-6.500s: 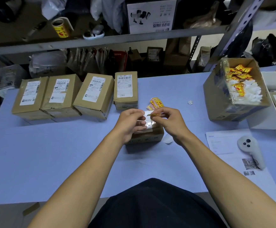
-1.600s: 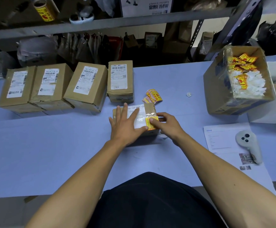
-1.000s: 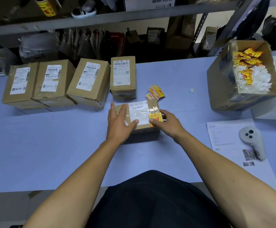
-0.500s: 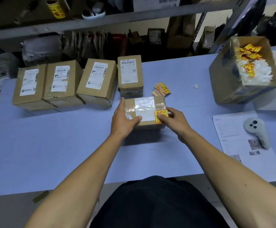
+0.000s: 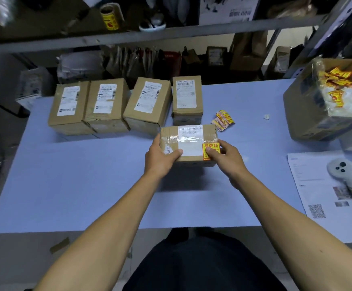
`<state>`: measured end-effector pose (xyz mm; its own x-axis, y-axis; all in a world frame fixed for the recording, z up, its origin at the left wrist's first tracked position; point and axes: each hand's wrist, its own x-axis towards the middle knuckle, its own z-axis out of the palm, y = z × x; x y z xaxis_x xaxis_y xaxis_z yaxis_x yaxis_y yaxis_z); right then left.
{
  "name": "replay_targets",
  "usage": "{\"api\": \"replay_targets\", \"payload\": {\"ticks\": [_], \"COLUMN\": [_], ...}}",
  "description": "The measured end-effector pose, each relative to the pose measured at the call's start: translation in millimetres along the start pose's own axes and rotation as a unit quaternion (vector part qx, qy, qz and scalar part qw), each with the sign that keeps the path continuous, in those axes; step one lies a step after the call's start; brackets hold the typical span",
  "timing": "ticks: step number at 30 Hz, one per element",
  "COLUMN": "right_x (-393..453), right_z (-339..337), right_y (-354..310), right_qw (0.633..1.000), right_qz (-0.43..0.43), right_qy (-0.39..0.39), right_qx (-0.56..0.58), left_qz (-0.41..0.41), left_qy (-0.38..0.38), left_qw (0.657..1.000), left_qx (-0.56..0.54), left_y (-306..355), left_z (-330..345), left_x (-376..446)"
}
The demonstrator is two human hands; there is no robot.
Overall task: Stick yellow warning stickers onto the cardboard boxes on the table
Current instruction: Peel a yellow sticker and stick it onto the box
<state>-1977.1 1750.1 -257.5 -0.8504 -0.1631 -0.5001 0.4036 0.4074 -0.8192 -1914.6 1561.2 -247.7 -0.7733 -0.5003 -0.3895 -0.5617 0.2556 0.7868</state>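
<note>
Brown cardboard box [image 5: 188, 143] bears a yellow sticker [image 5: 210, 151] (red print) on the pale-blue table [image 5: 87, 185].

I see the yellow warning sticker [image 5: 211, 151], earlier pinched between my fingertips above the small cardboard box [image 5: 188, 143], now stuck flat on its top right corner. My left hand [image 5: 160, 157], flat on the lid before, now grips the left end; my right hand [image 5: 226, 157] grips the right end, thumb on the sticker
</note>
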Motion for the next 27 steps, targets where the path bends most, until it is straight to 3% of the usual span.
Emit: {"api": "replay_targets", "payload": {"ticks": [16,27], "right_x": [-44,-51], "right_z": [76,236], "right_y": [-2,-45], "right_qw": [0.979,0.958], "right_qz": [-0.097,-0.111], "right_qy": [-0.151,-0.208], "right_qx": [-0.101,-0.160], "left_qz": [-0.098,-0.129], "left_qy": [0.121,0.154], "left_qw": [0.987,0.978], "left_qx": [-0.042,-0.056], "left_y": [-68,-150], "left_z": [-58,-194], "left_x": [-70,-37]}}
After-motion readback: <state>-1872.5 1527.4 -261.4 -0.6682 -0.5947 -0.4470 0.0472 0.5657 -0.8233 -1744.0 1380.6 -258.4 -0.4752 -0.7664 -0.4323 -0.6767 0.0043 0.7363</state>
